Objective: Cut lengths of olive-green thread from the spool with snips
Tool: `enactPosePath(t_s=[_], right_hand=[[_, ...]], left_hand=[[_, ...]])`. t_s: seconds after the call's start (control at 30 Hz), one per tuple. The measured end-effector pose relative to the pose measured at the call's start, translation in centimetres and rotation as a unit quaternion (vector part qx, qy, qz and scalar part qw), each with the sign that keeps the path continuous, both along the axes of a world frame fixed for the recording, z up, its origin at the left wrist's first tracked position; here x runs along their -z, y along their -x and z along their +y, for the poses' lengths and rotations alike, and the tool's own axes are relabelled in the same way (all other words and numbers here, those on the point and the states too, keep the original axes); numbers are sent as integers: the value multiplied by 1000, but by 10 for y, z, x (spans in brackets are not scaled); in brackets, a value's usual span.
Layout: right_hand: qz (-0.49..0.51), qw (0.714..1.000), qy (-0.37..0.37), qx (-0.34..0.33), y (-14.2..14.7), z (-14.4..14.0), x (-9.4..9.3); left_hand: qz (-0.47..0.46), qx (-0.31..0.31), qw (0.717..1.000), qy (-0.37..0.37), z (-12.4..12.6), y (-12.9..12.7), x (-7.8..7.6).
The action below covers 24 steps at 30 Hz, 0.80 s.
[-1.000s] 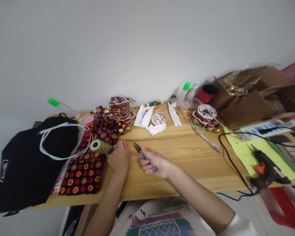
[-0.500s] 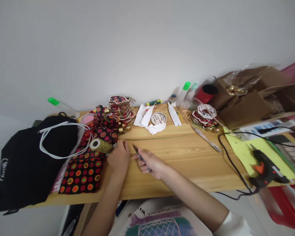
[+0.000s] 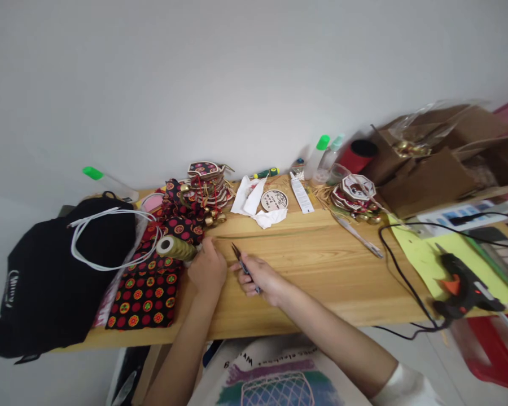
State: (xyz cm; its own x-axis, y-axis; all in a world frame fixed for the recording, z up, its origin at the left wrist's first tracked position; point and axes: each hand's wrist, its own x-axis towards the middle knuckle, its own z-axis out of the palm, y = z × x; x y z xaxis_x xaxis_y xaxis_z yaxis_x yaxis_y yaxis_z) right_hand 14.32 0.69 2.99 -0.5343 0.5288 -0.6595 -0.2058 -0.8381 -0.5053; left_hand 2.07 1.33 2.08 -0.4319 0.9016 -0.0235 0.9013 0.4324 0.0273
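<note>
My left hand (image 3: pixel 208 269) is closed, its fingertips at one end of a thin olive cord (image 3: pixel 271 234) that stretches rightward over the wooden table. Right beside this hand, on the patterned cloth, lies a spool of olive thread (image 3: pixel 178 248); whether the hand touches it I cannot tell. Small dark pointed snips (image 3: pixel 244 266) are gripped in my right hand (image 3: pixel 260 280), with the tips pointing up and left toward the cord. Both hands are low over the table, a short gap between them.
Dark flowered cloth (image 3: pixel 146 299), a black bag (image 3: pixel 59 282) and a coiled white cable (image 3: pixel 82 258) lie left. Behind are stacked ornaments with bells (image 3: pixel 207 186), tissue (image 3: pixel 248 197) and a glue tube (image 3: pixel 301 194). A pen (image 3: pixel 359 237), glue gun (image 3: pixel 461 285) and cardboard box (image 3: pixel 432 183) are right.
The view has shifted slightly. Both hands keep nearly the same pose, with the snips still in my right hand and the cord lying across the table.
</note>
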Motion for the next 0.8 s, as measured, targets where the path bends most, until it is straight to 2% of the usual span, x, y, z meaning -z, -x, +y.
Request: enactPosePath(t_s=[0.2, 0.43, 0.63, 0.8], right_hand=[[-51, 998, -14, -38, 6, 5, -3], [-42, 997, -17, -58, 9, 8, -6], [-17, 999, -14, -49, 8, 9, -2], [-51, 998, -27, -14, 11, 12, -6]], left_hand=[[-6, -10, 1000, 8, 2, -2, -4], [2, -7, 1000, 1, 1, -3, -5], [9, -5, 1000, -3, 2, -1, 0], [7, -4, 1000, -2, 2, 0, 1]])
